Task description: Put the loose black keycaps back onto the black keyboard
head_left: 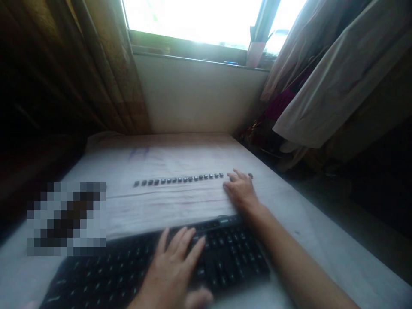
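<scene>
A black keyboard (pixel 225 257) lies at a slant across the near part of the white cloth. My left hand (pixel 174 266) rests over its middle, fingers spread, holding nothing. Beyond the keyboard, several small dark keycaps (pixel 185 179) stand in a long row. My right hand (pixel 240 186) reaches past the keyboard to the right end of this row, its fingers bent down near the cloth. Whatever lies under those fingertips is too hidden to make out. One more dark keycap (pixel 250 175) sits just right of that hand.
The white cloth (pixel 180 154) covers a flat surface that ends at a pale wall (pixel 199 94) below a bright window. A pixelated patch hides something dark at the left. Curtains (pixel 112 77) hang at the left, and clothes (pixel 334 86) at the right.
</scene>
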The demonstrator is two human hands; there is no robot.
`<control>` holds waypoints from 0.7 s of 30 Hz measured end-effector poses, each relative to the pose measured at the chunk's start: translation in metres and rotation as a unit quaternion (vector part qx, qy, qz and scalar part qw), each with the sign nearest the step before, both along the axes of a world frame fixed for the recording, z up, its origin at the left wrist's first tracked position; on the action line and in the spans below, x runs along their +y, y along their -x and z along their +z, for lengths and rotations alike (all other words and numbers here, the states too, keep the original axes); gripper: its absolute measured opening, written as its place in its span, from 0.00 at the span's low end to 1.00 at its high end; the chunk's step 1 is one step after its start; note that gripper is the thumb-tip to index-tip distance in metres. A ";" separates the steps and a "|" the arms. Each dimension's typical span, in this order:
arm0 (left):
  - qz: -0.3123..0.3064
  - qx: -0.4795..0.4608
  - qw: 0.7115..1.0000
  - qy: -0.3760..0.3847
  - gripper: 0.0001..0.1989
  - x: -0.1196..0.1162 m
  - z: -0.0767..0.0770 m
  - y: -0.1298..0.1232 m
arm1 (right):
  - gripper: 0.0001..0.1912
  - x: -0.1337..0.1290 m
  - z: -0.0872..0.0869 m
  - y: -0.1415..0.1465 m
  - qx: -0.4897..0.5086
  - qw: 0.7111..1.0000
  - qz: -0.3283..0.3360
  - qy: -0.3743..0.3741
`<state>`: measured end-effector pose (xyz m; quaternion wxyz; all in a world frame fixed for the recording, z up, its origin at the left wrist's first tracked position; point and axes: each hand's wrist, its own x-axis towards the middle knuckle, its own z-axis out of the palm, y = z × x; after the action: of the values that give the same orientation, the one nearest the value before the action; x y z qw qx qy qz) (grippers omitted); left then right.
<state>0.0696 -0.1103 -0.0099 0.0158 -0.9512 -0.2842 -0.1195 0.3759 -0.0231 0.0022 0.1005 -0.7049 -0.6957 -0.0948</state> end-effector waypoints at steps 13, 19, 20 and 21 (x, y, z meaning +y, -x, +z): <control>-0.002 -0.021 0.999 -0.046 0.43 -0.001 -0.004 -0.001 | 0.09 -0.031 0.023 0.011 0.148 0.989 0.024 -0.002; -0.002 -0.022 0.998 -0.057 0.42 -0.004 0.000 -0.001 | 0.08 -0.080 0.027 0.042 0.360 0.921 0.135 0.064; -0.004 -0.023 0.998 -0.063 0.42 -0.005 0.001 -0.002 | 0.07 -0.085 0.026 0.047 0.367 0.915 0.149 0.071; -0.009 -0.024 0.997 -0.067 0.42 -0.006 0.002 -0.003 | 0.07 -0.089 0.025 0.050 0.370 0.911 0.164 0.076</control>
<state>0.0724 -0.1161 -0.0081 0.0718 -0.9474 -0.2668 -0.1614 0.3257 -0.1125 0.0271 0.3113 -0.5711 -0.7193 0.2440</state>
